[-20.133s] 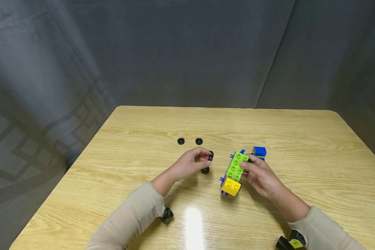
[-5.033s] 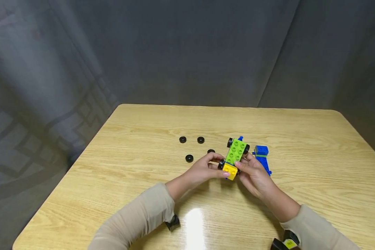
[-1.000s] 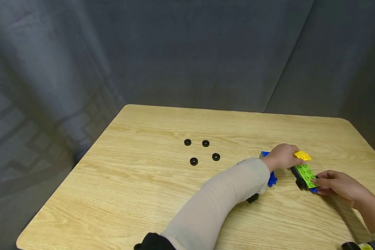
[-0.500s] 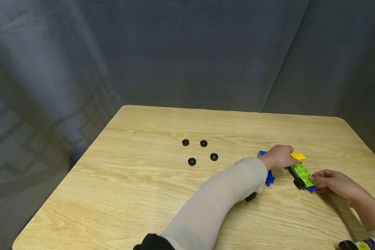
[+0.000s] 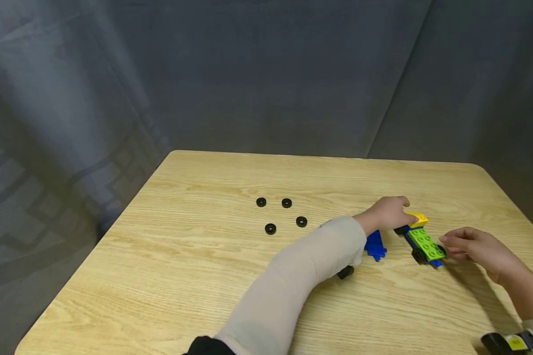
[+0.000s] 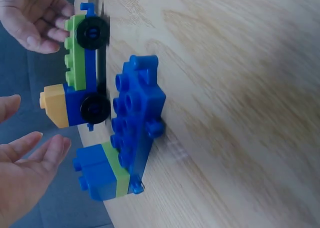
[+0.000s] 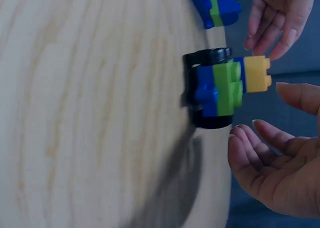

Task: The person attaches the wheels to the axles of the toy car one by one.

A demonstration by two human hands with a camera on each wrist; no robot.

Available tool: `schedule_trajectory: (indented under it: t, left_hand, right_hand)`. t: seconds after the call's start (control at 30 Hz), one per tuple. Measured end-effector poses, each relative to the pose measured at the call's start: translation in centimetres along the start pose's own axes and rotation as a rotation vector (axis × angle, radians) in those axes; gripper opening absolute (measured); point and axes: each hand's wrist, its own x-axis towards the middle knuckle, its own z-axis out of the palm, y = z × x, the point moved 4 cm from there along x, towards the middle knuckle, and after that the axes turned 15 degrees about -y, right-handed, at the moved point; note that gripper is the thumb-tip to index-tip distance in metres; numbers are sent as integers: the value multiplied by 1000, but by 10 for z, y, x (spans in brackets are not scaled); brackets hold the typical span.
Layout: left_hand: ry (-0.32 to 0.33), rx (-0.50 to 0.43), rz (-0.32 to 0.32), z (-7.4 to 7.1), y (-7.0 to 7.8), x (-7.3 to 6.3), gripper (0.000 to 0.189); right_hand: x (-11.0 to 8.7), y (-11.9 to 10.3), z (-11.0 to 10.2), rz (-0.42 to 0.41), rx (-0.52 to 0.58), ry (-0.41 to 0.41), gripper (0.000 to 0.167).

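A toy block car with a green brick [image 5: 425,244], a yellow brick [image 5: 419,219], a blue base and black wheels stands on the table at the right. My left hand [image 5: 387,214] is beside the yellow end, fingers spread and apart from the car in the left wrist view. Close to the green end, my right hand [image 5: 481,249] has loosely bent fingers with nothing between them. A blue block car base [image 6: 137,123] without wheels sits near the left hand, carrying a green layer and a blue brick [image 6: 97,170]; my left forearm partly covers it in the head view.
Several loose black wheels lie mid-table, among them one wheel [image 5: 270,229] nearer me and another wheel [image 5: 261,202] farther back. The wooden table [image 5: 160,256] ends at a grey curtain [image 5: 271,79]. A black wrist device [image 5: 508,341] shows at my right sleeve.
Earlier, both hands held the car mid-table as black wheels came onto it. It was then carried right and set down. In the last half second both hands let go.
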Motion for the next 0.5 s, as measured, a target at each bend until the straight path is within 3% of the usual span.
schedule_trajectory:
  t: [0.17,0.3,0.5]
  left_hand:
    - [8,-88,64,-9,-12,-17,43]
    - [15,-109,99,-18,-23,-30,43]
    - [26,-142,123,-28,-39,-48,42]
  right_hand:
    - [14,7,-5,-100,2,81,43]
    - [10,-26,8,-199,10,88,45]
    - [0,-79,31,-253,11,78,42]
